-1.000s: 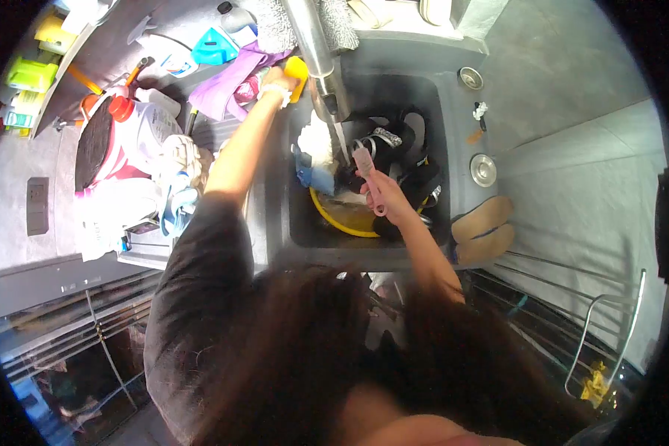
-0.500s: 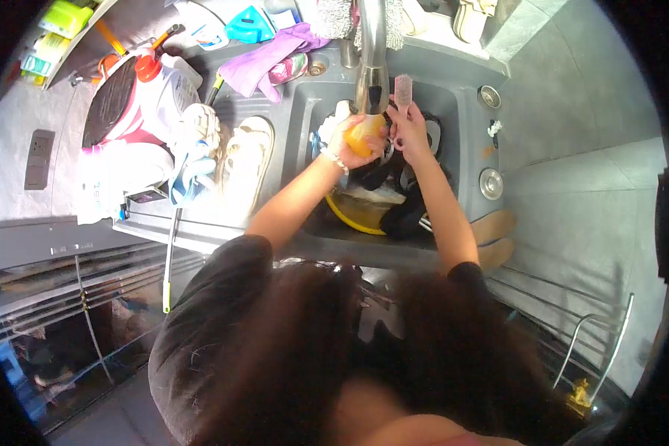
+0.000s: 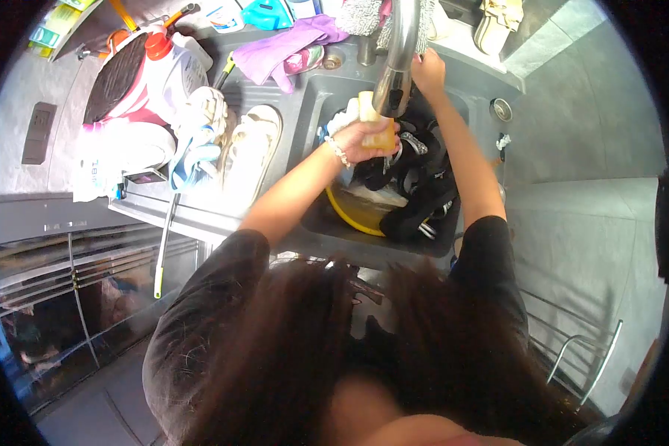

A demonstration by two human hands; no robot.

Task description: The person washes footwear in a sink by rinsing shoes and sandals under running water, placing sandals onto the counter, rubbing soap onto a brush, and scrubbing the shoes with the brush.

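My left hand (image 3: 364,141) is closed around a yellow object (image 3: 380,132), under the faucet (image 3: 400,59) over the sink. A bracelet circles that wrist. My right hand (image 3: 428,72) is raised just right of the faucet, its fingers closed; what they hold, if anything, is hidden. Below the hands, black sandals (image 3: 416,208) lie piled in the dark sink (image 3: 312,230), partly over a yellow-rimmed basin (image 3: 347,221) with water in it. A whitish cloth (image 3: 342,123) lies left of the yellow object. The pink brush cannot be seen.
Left of the sink are light sandals (image 3: 249,152), a bottle with a red cap (image 3: 157,46) and white-and-blue shoes (image 3: 197,141). A purple glove (image 3: 286,52) lies behind them. A metal strainer (image 3: 502,110) sits at the right rim, and a metal rack (image 3: 583,364) stands lower right.
My left hand first brought the yellow object from the back left to the faucet. My right hand has moved up beside the faucet, and the pink brush is out of sight. The view has shifted.
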